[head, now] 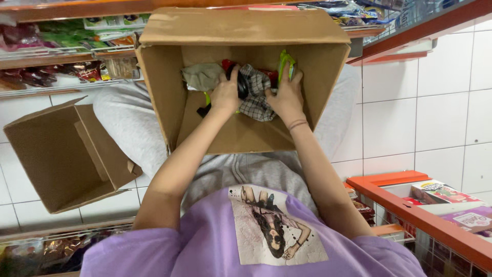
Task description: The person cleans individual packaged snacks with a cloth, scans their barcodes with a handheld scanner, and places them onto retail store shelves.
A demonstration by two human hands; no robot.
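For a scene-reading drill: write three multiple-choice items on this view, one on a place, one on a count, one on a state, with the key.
1. Where are both hands?
A. Inside the open cardboard box on the lap
B. On the orange shelf
C. In the empty box on the floor

2. How many cardboard boxes show?
A. One
B. Two
C. Four

3. What state is the box on the lap in?
A. Taped shut
B. Crushed flat
C. Open, with cloth items bunched at its far end

Key:
1 A: the left hand and right hand reach into the cardboard box among the cloth items.
2 B: that box plus the empty box on the tiled floor.
3 C: its flaps stand open and a checked cloth lies between the hands.
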